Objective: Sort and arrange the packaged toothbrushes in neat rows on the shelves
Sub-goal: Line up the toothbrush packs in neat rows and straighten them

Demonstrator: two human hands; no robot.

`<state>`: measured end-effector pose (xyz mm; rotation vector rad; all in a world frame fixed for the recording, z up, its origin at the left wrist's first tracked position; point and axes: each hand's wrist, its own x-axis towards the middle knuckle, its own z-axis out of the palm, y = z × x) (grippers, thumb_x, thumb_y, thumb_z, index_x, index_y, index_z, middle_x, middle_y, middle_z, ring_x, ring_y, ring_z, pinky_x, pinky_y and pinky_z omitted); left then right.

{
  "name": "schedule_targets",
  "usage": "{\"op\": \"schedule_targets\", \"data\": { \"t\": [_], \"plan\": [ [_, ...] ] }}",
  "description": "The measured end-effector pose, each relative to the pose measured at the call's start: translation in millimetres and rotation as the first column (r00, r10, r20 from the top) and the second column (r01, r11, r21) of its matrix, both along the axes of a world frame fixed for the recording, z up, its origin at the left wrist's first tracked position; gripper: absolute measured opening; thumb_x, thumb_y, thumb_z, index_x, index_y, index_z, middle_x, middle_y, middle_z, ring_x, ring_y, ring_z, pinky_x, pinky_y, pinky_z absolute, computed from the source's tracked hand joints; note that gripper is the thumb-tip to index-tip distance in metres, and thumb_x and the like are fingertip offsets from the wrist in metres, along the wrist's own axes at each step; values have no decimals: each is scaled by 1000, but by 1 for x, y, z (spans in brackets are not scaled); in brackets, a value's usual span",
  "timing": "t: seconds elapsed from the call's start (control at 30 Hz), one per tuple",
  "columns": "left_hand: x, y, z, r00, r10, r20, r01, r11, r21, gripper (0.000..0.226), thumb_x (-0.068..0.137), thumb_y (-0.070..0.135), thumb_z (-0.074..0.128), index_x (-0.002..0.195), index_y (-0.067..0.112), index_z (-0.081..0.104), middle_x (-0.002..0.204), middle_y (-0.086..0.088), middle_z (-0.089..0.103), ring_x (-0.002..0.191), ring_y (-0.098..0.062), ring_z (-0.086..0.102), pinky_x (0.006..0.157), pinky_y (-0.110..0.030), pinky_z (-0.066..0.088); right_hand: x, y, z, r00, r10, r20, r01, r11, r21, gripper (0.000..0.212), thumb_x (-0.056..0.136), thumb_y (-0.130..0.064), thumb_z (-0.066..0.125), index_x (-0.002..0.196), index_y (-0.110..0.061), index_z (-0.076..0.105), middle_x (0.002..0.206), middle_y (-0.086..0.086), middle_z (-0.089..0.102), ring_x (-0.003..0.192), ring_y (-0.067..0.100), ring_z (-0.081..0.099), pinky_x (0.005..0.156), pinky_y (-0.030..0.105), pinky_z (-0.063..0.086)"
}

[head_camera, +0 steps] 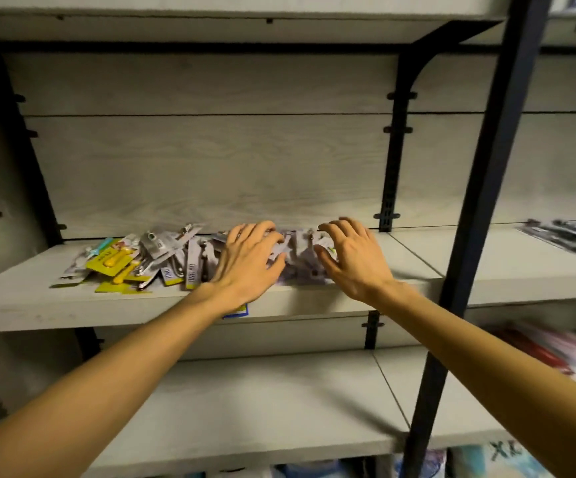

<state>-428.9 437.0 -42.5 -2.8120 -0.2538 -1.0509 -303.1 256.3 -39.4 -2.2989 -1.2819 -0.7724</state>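
Squaring up blister packs on the middle shelf (314, 298), mid-frame.

Biggest thing first: the jumbled heap (134, 260) at centre-left, yellow and grey cards overlapping every which way. Just right of it sits the flatter pale row (300, 263). Left hand (248, 267) and right hand (352, 260) both lie spread over that row, fingers relaxed, gripping nothing. I reckon these packs are light, stiff-ish card with slick plastic fronts, so they'll skate; take them by the card edges.
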Motion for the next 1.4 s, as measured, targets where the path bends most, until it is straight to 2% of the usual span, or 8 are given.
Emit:
{"op": "schedule_targets", "data": {
  "t": [0.33,0.53,0.7,0.87,1.0,1.1,1.27,1.4],
  "plan": [
    [37,-84,-10,990,65,-125,-42,984,175,49,96,45,45,134,17,55,144,-5,48,128,-27,47,111,-41,29,43,-84,-26,985,-55,-165,39,995,-96,68,99,-53,44,153,-14,29,151,10,40,140,30,30,116,44,31],
    [41,-77,0,910,383,-160,-403,907,-122,63,99,61,29,140,17,47,145,-12,45,131,-33,42,107,-47,33,60,-84,-22,922,26,-387,-55,996,-64,67,99,-53,45,155,-22,26,153,13,36,136,33,40,112,45,39],
    [46,-44,15,881,355,-311,-439,860,-260,80,94,75,21,149,19,39,156,-12,37,139,-36,38,108,-48,35,64,-38,-11,818,74,-570,-95,995,-7,58,98,-53,49,148,-25,42,145,20,45,128,37,51,103,38,40],
    [57,-11,12,865,314,-393,-463,802,-378,87,91,80,21,156,22,30,164,-9,26,149,-33,26,118,-50,26,78,-5,-7,762,-4,-648,-24,999,-34,79,88,-74,43,149,-24,41,149,16,45,130,36,49,106,42,41],
    [64,19,3,886,166,-433,-323,890,-320,60,98,53,48,146,18,47,153,-7,43,140,-29,37,113,-41,34,85,16,-2,760,-6,-650,-21,999,-34,88,79,-82,46,145,-23,44,141,11,55,121,32,55,95,41,46],
    [68,31,-1,930,-30,-365,-132,902,-410,41,96,40,57,134,24,58,139,0,54,126,-19,49,103,-39,43,88,29,-1,730,7,-684,-53,998,-47,90,71,-79,54,140,-21,47,126,11,63,105,30,62,92,42,54],
    [74,46,-6,921,-207,-329,51,904,-424,35,90,44,58,124,37,62,130,14,58,117,-7,50,99,-40,48,106,32,-12,675,118,-728,-140,990,31,35,82,-56,61,96,-24,66,96,2,71,89,24,66,88,46,55],
    [85,50,-7,959,-142,-246,56,944,-326,34,87,49,52,114,39,69,116,17,66,107,-6,54,101,-41,41,124,26,-12,649,96,-755,-113,993,30,25,83,-47,62,102,-31,67,110,-3,69,97,21,64,85,35,52]
  ]
}}
